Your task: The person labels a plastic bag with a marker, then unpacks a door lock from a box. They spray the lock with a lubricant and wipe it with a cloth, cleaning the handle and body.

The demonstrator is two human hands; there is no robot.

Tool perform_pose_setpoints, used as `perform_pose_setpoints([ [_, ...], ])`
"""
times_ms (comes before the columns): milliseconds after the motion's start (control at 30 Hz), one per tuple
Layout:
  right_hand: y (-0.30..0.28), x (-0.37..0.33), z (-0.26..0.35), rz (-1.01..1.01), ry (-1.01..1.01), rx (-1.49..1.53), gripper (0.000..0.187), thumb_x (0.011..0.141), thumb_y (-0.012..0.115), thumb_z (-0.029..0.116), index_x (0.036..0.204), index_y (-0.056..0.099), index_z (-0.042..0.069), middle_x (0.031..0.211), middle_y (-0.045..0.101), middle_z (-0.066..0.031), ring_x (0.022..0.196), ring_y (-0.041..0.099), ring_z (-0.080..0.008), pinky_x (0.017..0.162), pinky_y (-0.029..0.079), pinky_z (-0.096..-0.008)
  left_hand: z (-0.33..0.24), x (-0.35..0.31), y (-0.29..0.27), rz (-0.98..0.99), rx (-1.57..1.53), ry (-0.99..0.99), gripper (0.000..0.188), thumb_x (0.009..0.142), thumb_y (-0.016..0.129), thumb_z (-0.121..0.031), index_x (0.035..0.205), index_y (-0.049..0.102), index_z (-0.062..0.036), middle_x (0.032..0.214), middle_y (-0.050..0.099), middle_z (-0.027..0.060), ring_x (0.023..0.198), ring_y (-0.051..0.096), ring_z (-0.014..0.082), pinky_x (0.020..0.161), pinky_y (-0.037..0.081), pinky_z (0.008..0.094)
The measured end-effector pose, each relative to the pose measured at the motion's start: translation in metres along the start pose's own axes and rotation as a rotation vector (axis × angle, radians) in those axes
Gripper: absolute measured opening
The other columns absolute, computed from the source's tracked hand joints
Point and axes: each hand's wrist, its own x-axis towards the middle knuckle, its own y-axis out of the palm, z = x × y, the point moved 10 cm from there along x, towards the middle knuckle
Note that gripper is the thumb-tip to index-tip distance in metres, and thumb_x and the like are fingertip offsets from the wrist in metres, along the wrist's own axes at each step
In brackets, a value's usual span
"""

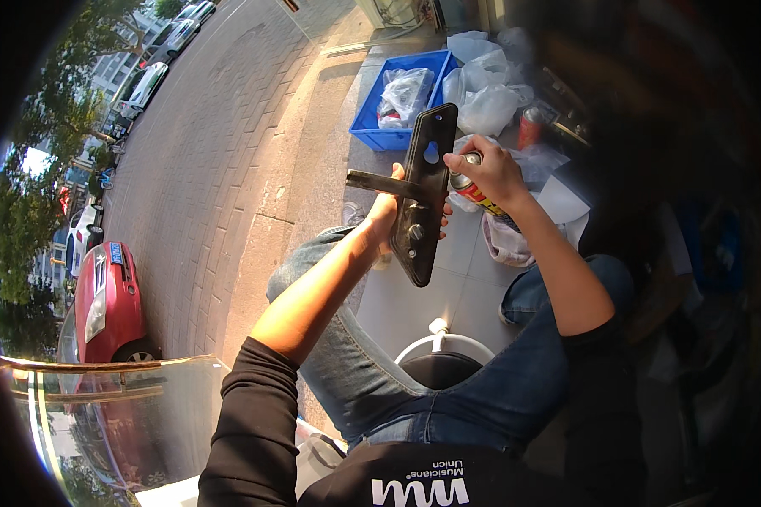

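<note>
My left hand [386, 213] is wrapped round a dark door handle plate [429, 182], held up and slightly tilted in front of my knees. Its lever sticks out to the left, a keyhole-shaped opening shows near the top, and a small knob sits lower down. Just right of the plate, my right hand [496, 175] grips a spray can [479, 197] with yellow, red and black colouring. The fingers sit round the can's top, close to the plate's edge. I cannot tell whether the nozzle is pressed.
Beyond the plate stands a blue crate [370, 138] with a bagged item inside. Clear plastic bags [492, 106], a red can [530, 127], white paper [561, 201] and a pale cloth [506, 241] lie to the right. A red car [108, 296] is parked far left, beyond a glass panel [173, 414].
</note>
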Motion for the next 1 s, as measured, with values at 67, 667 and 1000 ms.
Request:
perform_pose_setpoints([
  [67,0.012,0.0,-0.001,0.035,0.025,0.012,0.054,0.069,0.061,0.057,0.084,0.06,0.005,0.081,0.065,-0.0166,0.081,0.063,-0.031,0.073,0.046,-0.0382,0.012,0.005,-0.006,0.066,-0.192,-0.068,0.085,0.081,0.015,-0.073,0.116,0.049,-0.0032,0.095,0.06,0.019,0.082,0.062,0.029,0.074,0.053,0.0444],
  [667,0.072,-0.018,-0.057,0.295,0.217,-0.104,0.041,0.074,0.063,0.043,0.085,0.059,0.004,0.077,0.063,-0.0094,0.073,0.06,-0.0186,0.067,0.044,-0.0298,0.06,0.016,-0.055,-0.195,-0.204,-0.244,0.078,0.085,0.015,-0.068,0.12,0.048,-0.0067,0.092,0.061,0.0181,0.078,0.062,0.0278,0.07,0.054,0.043],
  [1000,0.073,-0.021,-0.048,0.328,0.213,-0.108,0.039,0.074,0.063,0.042,0.084,0.058,0.005,0.075,0.063,-0.0087,0.071,0.06,-0.0186,0.065,0.044,-0.0299,0.062,0.015,-0.057,-0.192,-0.183,-0.246,0.078,0.086,0.014,-0.067,0.121,0.048,-0.0057,0.096,0.061,0.0195,0.08,0.063,0.0288,0.073,0.053,0.0451],
])
